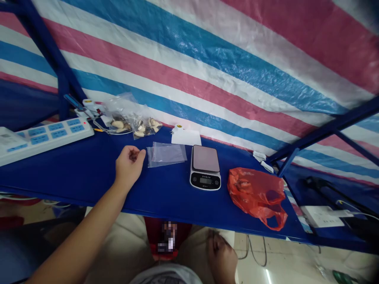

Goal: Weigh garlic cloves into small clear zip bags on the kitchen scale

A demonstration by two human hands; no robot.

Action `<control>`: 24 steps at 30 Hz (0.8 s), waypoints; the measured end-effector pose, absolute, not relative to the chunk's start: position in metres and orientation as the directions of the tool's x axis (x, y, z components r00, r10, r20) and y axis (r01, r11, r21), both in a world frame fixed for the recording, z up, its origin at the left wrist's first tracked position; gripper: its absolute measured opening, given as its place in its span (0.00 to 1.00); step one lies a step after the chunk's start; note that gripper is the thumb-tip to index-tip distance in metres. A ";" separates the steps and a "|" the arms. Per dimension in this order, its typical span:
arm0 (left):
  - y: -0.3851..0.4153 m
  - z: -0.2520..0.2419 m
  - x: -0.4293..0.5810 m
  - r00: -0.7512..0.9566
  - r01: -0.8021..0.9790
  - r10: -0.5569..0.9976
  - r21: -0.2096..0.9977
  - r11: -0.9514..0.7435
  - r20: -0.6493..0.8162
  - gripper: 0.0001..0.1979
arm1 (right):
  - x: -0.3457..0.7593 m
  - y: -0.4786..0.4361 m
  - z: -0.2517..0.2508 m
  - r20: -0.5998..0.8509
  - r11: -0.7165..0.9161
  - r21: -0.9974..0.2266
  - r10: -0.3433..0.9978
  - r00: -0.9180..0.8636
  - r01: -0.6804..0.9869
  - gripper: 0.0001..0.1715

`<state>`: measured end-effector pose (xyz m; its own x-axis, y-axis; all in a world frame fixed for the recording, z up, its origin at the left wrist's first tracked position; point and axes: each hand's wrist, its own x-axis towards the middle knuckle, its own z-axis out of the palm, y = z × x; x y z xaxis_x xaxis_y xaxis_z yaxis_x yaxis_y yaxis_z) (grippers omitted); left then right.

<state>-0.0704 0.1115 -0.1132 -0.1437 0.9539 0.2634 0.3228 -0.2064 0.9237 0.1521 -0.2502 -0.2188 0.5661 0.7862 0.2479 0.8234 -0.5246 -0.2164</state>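
Observation:
My left hand [129, 163] reaches over the blue table [89, 173] with its fingers curled in, fingertips close to the left edge of a small pile of empty clear plastic bags [166, 154]. Whether it pinches a bag I cannot tell. A small digital kitchen scale [205, 167] stands just right of the bags, its pan bare. My right hand [222, 254] hangs below the table edge near my lap, fingers loosely closed, nothing visible in it.
A red plastic bag [257, 194] lies right of the scale. Clear bags with pale pieces inside [133, 122] sit at the back by the striped tarp [207, 59]. A white power strip [44, 136] lies far left. A white card [186, 137] stands behind the scale.

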 end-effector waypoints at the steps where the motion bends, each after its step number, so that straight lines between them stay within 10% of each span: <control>1: 0.109 -0.110 -0.069 -0.162 0.306 0.952 0.931 -0.201 0.259 0.13 | 0.151 -0.249 -0.220 0.267 -0.512 -0.208 0.790 0.552 0.833 0.28; 7: 0.091 -0.091 -0.061 -0.235 0.293 0.915 0.922 -0.255 0.327 0.31 | 0.156 -0.252 -0.221 0.293 -0.520 -0.192 0.779 0.554 0.832 0.28; 24: 0.121 -0.084 -0.044 0.119 0.835 0.990 0.532 -0.143 0.079 0.21 | 0.157 -0.253 -0.226 0.270 -0.559 -0.162 0.767 0.581 0.813 0.26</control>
